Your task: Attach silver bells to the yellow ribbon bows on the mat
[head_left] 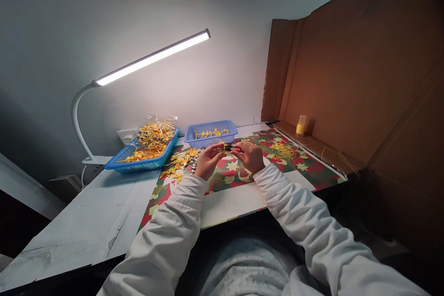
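My left hand pinches a small yellow ribbon piece between thumb and fingertips, above the patterned sheet. Facing it, my right hand is closed around a slim dark tool, whose tip meets the yellow piece; its exact kind is too small to make out. Beside my left hand lie several yellow ribbon bows and a heap of silver bells, partly hidden by that hand. Off to the right of my right hand rests a tangle of yellow cord.
A blue basket heaped with yellow bows stands at the left, beside a clamp lamp. Behind my hands sits a purple-blue basket with a few bows. A small yellow-filled bottle stands by the cardboard wall on the right.
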